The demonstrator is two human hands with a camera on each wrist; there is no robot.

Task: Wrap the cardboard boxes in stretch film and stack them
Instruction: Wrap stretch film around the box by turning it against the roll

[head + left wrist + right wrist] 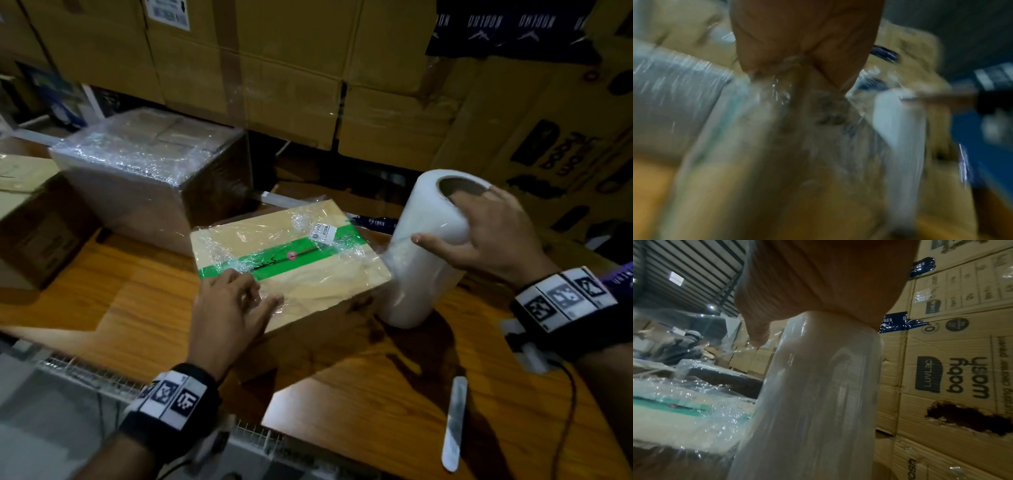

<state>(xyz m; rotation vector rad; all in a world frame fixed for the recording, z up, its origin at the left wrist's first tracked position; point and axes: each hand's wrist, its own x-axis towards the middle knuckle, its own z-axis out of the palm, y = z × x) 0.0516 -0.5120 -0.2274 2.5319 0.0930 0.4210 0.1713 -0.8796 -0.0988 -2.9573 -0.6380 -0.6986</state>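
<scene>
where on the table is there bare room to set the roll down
Bare wood lies left of the green-taped box, before the wrapped box, and near the right front between that box and the flat white strip. Behind it is crowded with cartons. The right hand holds the film roll.

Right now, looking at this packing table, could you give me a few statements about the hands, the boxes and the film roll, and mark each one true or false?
1. The right hand grips the top end of the white roll of stretch film, some fingers inside its core. True.
2. The left hand lifts the small cardboard box with green tape off the wooden table. False: the box sits on the table and the hand rests on its film-covered top.
3. The larger cardboard box behind it is already covered in film. True.
4. The film roll lies flat on its side. False: it stands nearly upright, tilted, beside the small box.
5. A flat pale strip lies on the table near the right forearm. True.
</scene>
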